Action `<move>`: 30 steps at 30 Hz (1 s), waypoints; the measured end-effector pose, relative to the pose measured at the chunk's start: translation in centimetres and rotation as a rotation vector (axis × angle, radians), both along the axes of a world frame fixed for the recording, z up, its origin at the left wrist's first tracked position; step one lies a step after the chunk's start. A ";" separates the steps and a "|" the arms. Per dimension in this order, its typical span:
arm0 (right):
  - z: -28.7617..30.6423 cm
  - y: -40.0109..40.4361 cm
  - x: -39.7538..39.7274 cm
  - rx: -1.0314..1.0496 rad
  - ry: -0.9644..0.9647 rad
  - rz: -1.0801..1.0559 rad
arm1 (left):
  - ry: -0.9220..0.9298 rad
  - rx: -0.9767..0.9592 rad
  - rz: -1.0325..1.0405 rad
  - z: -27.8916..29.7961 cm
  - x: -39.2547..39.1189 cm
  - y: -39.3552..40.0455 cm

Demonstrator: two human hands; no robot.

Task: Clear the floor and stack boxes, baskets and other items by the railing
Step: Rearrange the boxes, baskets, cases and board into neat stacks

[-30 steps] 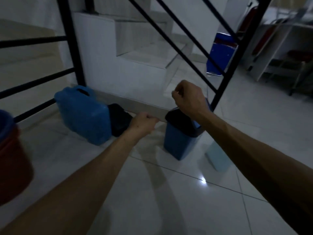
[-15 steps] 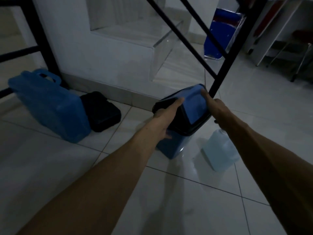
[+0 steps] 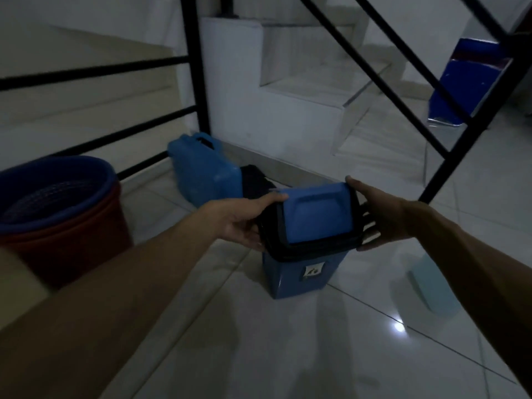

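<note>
A small blue bin (image 3: pixel 299 275) with a black rim and a blue swing lid stands on the tiled floor in the middle of the view. My left hand (image 3: pixel 244 217) grips the lid's left side, and my right hand (image 3: pixel 380 217) grips its right side. Behind it, a blue plastic case (image 3: pixel 204 168) and a black case (image 3: pixel 254 181) lean by the black railing (image 3: pixel 198 67). A blue basket nested in a red one (image 3: pixel 60 208) stands at the left.
A pale blue water jug (image 3: pixel 431 286) lies on the floor under my right forearm. White steps rise behind the railing. A dark blue box (image 3: pixel 466 84) sits at the far right. Glossy floor tiles stretch toward me.
Both hands closed on the bin's lid from either side. The bin now stands more upright, and the view swung left, bringing the stacked baskets into sight.
</note>
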State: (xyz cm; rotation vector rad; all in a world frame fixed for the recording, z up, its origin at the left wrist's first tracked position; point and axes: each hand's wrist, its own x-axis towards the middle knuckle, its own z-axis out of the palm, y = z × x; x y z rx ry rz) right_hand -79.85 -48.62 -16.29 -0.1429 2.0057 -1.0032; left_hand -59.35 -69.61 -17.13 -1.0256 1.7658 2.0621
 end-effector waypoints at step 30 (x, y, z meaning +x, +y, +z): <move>-2.8 -24.1 23.4 -0.265 -0.142 0.486 | -0.152 -0.360 0.379 1.7 30.3 -11.1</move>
